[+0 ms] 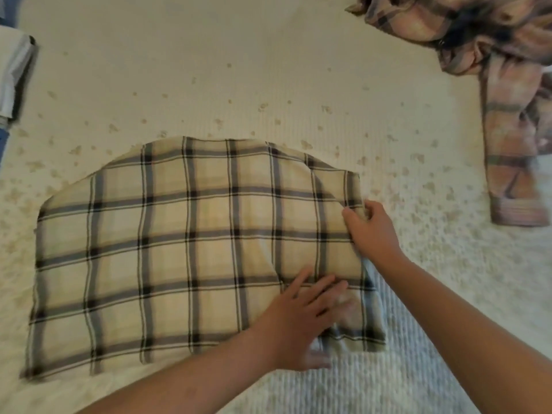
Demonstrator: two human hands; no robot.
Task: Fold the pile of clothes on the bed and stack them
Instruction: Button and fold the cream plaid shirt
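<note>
Left hand: the left hand [301, 319] lies flat with fingers straight and spread, pressing on the near right part of the beige cotton garment with a dark plaid check [179, 249].
Right hand: the right hand [372, 230] has its fingers curled, pinching the right edge of the plaid garment between thumb and fingertips.
Garment: it lies spread on the cream bedspread with small tan flecks [268, 70], in the middle of the view, mostly smooth, with a rounded far edge and a straight left side; a fold or crease runs under the left hand, and the near right corner hangs as a separate flap.
Pile: a crumpled pink and brown plaid garment [493, 55] lies at the far right, well apart, one sleeve trailing toward the near side.
Stack: pale folded cloth [15, 73] sits at the far left edge, cut off by the frame.
Unclear: the picture is blurred around the left fingers, so the layers beneath them cannot be told; which kind of garment the beige piece is cannot be told.
</note>
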